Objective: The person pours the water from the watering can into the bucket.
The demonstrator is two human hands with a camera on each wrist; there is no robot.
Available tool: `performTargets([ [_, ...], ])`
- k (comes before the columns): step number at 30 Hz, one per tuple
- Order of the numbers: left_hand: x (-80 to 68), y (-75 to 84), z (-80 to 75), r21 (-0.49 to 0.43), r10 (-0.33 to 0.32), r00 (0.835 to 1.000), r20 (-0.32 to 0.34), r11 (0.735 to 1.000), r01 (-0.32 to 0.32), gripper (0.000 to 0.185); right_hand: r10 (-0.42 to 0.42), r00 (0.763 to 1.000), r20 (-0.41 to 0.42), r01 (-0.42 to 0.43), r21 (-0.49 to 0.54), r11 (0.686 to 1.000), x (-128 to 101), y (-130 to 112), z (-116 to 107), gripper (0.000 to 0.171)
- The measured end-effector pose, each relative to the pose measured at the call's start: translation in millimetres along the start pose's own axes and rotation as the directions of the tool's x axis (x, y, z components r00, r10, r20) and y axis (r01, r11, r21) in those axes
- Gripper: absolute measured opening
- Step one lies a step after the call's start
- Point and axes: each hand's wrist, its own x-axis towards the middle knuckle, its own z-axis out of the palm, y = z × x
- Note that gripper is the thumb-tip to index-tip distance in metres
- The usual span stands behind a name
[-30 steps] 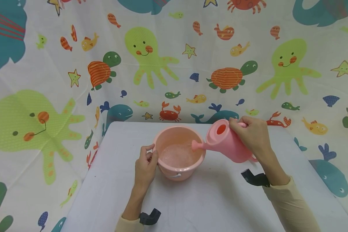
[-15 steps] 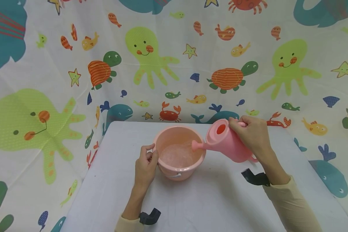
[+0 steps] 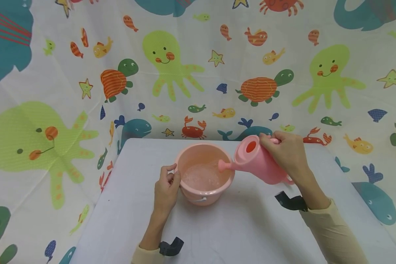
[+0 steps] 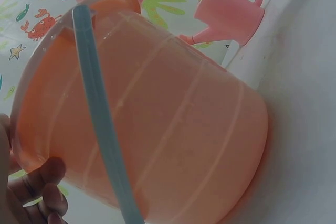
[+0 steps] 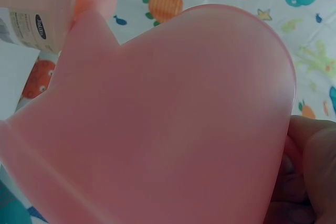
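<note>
Head view: right hand [image 3: 285, 152] fingers grip tilted watering can [image 3: 259, 165]; left hand [image 3: 166, 189] fingers pinch bucket [image 3: 204, 174] rim.

a pale grey desk [image 3: 237, 227] stands in a corner hung with a white curtain [image 3: 52, 110] on the back and both sides. the curtain is printed with green octopuses, striped orange turtles, teal whales, red crabs, starfish and small fish. the light is soft and even.
</note>
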Motion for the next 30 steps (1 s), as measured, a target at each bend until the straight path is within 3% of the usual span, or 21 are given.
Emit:
performTargets([
  [30,-1.3,5.3,-1.2,0.026,-0.002,1.0,0.002,1.0,0.002,0.028,-0.046,0.999,0.017,0.047,-0.027,0.999,2.5,-6.3,-0.5,0.033],
])
